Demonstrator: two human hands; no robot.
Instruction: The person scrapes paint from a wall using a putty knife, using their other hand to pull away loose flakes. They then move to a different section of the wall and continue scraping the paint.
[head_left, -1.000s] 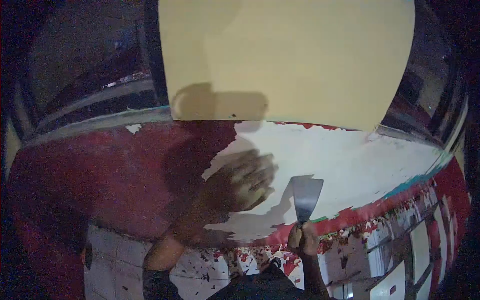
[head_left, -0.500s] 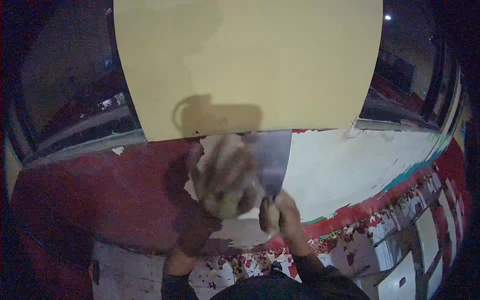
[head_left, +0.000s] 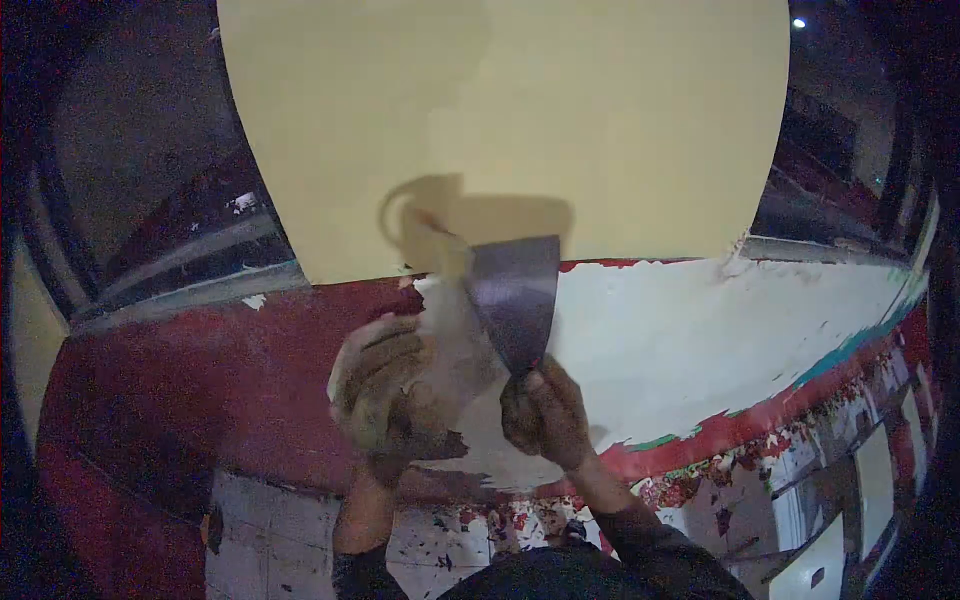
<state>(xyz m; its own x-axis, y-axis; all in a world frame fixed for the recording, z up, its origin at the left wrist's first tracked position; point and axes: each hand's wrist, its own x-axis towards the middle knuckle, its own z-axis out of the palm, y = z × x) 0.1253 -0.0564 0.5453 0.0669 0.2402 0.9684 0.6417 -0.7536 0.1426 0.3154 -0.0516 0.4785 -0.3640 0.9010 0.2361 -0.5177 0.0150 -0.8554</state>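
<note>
My right hand (head_left: 545, 415) grips the handle of a broad scraper (head_left: 515, 295), its dark blade pointing up and overlapping the lower edge of the cream wall panel (head_left: 600, 120). To its left, my left hand (head_left: 385, 390) is closed around a pale, rounded thing too blurred to make out. A blurred pale strip (head_left: 453, 258) shows at the blade's left corner. Behind both hands runs a band of wall, dark red (head_left: 230, 370) on the left and whitish (head_left: 680, 340) on the right, with a ragged pale patch between.
Below the band, the floor (head_left: 270, 530) is strewn with red and white flakes. Light-coloured boards (head_left: 815, 565) lie at the lower right. Dark window-like openings (head_left: 150, 190) flank the panel. A shadow falls on the panel.
My left hand has moved left, away from the scraper. The blade has shifted slightly left, and its top edge now shows over the cream panel. The view has shifted slightly.
</note>
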